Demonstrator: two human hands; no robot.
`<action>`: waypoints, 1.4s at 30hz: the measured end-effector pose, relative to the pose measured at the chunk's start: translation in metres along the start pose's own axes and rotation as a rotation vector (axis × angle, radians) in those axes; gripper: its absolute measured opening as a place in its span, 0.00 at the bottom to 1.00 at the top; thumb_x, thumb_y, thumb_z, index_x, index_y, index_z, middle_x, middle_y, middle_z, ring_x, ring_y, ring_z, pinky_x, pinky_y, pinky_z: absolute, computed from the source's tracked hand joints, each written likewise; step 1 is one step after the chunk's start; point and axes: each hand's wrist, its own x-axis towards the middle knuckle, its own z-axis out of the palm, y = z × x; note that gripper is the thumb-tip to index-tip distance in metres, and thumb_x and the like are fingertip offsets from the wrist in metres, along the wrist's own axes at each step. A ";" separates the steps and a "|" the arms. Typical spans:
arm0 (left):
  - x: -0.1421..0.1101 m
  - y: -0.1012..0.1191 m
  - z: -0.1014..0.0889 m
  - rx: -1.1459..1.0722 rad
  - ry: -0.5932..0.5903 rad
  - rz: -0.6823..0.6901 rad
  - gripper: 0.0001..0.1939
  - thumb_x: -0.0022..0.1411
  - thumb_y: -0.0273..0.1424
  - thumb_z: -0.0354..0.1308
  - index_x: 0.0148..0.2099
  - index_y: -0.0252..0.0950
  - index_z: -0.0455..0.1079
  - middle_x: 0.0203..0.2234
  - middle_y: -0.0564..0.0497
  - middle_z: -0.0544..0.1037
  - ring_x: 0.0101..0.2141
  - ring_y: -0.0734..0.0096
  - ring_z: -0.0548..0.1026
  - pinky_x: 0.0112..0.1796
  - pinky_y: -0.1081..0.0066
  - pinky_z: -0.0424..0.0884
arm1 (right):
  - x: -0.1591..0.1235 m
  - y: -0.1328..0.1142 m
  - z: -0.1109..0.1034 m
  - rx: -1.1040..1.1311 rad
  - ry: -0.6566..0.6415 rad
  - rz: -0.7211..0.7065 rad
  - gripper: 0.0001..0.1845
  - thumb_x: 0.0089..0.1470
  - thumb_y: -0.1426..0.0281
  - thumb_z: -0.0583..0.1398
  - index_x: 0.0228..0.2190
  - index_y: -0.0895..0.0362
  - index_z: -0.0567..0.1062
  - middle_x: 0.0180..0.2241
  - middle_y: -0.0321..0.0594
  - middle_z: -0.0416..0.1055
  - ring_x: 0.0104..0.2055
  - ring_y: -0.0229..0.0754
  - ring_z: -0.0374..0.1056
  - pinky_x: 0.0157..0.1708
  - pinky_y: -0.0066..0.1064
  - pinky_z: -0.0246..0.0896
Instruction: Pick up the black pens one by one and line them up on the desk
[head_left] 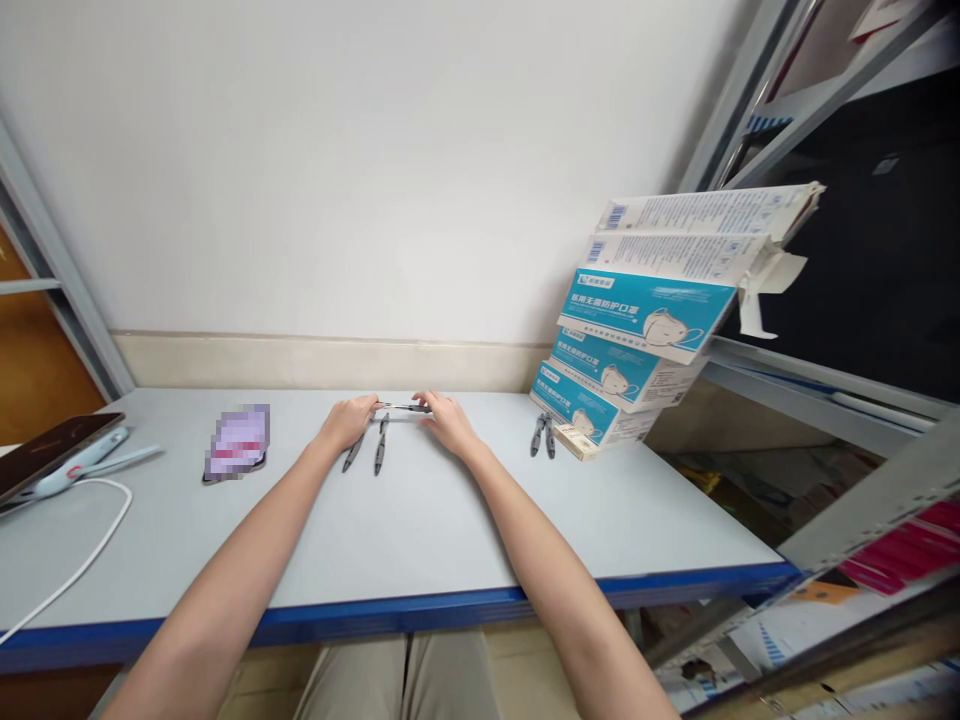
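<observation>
A slim pen point(399, 406) spans the gap between my two hands, just above the tabletop toward the wall. My left hand point(351, 422) is closed on its pale left end. The fingers of my right hand point(448, 422) pinch its dark right end. I cannot tell whether it is one whole pen or parts put end to end. Beneath my left hand lies a dark grey pen point(352, 454), its far end partly hidden by the fingers. Another dark grey pen point(380, 448) rests beside it, pointing away from me.
Mask boxes point(645, 312) lean in a stack at the right, with two short dark pens point(543, 436) and a small cream box point(576, 442) before them. Left stand a phone with a blurred screen point(238, 440), a tablet point(64, 450) and a white cable point(112, 530). Metal shelving point(817, 410) borders the right.
</observation>
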 end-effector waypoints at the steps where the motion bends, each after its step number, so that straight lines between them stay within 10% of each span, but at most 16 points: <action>1: 0.000 0.000 -0.001 0.007 -0.003 0.016 0.19 0.66 0.38 0.35 0.39 0.38 0.66 0.32 0.47 0.76 0.32 0.65 0.73 0.30 0.72 0.59 | 0.000 0.000 0.001 -0.008 -0.005 -0.004 0.15 0.53 0.77 0.55 0.44 0.55 0.68 0.40 0.42 0.71 0.40 0.40 0.65 0.41 0.31 0.54; 20: 0.005 0.006 -0.001 -0.274 0.113 0.000 0.17 0.60 0.41 0.46 0.43 0.39 0.69 0.37 0.49 0.76 0.36 0.65 0.72 0.35 0.72 0.63 | -0.002 0.004 0.000 0.041 0.031 0.048 0.12 0.56 0.74 0.52 0.42 0.54 0.68 0.39 0.39 0.72 0.39 0.39 0.66 0.38 0.28 0.54; 25: 0.011 0.006 -0.001 -0.490 -0.099 -0.053 0.24 0.62 0.41 0.38 0.34 0.35 0.73 0.20 0.52 0.75 0.22 0.71 0.70 0.27 0.73 0.62 | 0.000 0.007 -0.002 -0.033 0.066 0.032 0.11 0.59 0.70 0.50 0.40 0.54 0.71 0.37 0.40 0.72 0.38 0.40 0.65 0.38 0.28 0.52; 31: 0.008 0.011 -0.009 -0.340 0.139 0.013 0.14 0.56 0.38 0.49 0.40 0.38 0.71 0.37 0.48 0.77 0.37 0.66 0.72 0.37 0.72 0.62 | -0.001 0.006 -0.005 -0.010 0.004 0.126 0.17 0.61 0.66 0.46 0.35 0.55 0.73 0.36 0.40 0.71 0.35 0.38 0.65 0.35 0.27 0.51; 38: 0.012 0.008 0.001 -0.736 -0.133 -0.041 0.21 0.56 0.43 0.47 0.38 0.32 0.72 0.23 0.51 0.75 0.19 0.75 0.66 0.25 0.74 0.63 | -0.001 0.003 -0.006 0.021 0.012 0.115 0.14 0.60 0.68 0.47 0.39 0.55 0.71 0.39 0.40 0.70 0.38 0.39 0.64 0.37 0.28 0.51; 42: 0.017 0.009 0.008 -0.806 0.053 -0.103 0.17 0.46 0.39 0.59 0.34 0.31 0.73 0.26 0.49 0.76 0.23 0.75 0.67 0.27 0.74 0.64 | 0.000 0.001 -0.010 -0.020 -0.033 0.059 0.14 0.60 0.66 0.48 0.39 0.55 0.72 0.35 0.42 0.70 0.37 0.40 0.64 0.37 0.29 0.50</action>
